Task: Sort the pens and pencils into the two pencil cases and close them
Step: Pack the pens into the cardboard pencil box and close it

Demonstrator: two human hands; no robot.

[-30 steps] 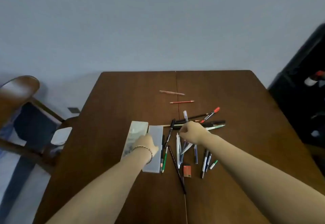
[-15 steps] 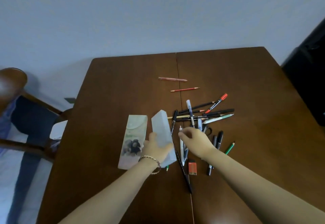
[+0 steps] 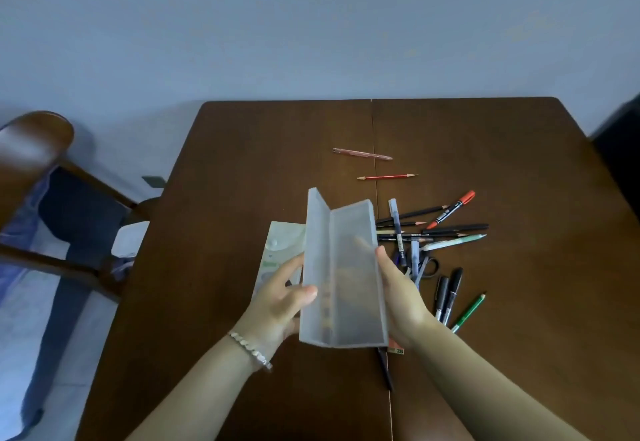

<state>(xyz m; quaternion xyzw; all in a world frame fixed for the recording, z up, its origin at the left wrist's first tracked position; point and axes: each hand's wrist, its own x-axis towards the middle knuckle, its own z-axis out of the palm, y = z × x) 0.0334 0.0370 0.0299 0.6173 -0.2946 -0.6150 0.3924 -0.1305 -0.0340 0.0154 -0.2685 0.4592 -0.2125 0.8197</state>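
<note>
Gripped the translucent pencil case between both hands, above the table: left hand pinching its left flap, right hand clasping its right edge. Stood open in a shallow V, pointed lengthwise away from the body. Hovered beside the printed pencil case, left of the loose pens.

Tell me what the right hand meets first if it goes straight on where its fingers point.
The translucent pencil case, which the right hand grips. Beyond it the way looks free over the table, though depth is unclear.
</note>
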